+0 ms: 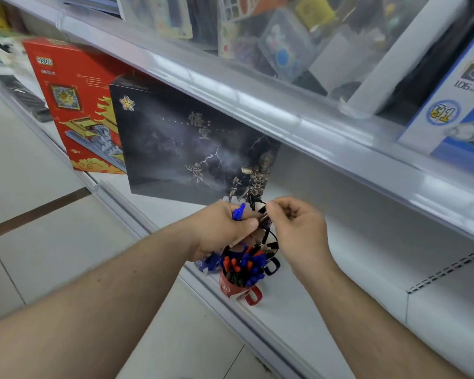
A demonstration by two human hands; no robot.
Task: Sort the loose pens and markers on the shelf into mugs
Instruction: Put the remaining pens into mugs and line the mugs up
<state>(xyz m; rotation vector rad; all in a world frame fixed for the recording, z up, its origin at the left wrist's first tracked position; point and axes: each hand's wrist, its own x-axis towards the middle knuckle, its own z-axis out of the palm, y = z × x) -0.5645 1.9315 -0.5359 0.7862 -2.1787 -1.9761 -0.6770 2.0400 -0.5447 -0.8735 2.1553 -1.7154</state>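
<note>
blue-capped pens with pale barrels point(237, 210) stand bunched in the left hand point(225, 228), fingers wrapped round them, caps upward. the right hand point(293, 222), just beside, pinches a dark, blurred pen point(263, 218) at the bunch's edge, its long axis near upright. directly below both hands sits the red plastic mug point(230, 287), crowded with red and blue pens, on the white metal shelf point(326, 296). judged from this, the coming drop runs straight down, the right hand nearer the mug's mouth.

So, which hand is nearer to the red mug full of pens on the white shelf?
Left. The left hand, gripping a bundle of pens, hangs almost directly above the red mug; the right hand is above and to its right.
</note>
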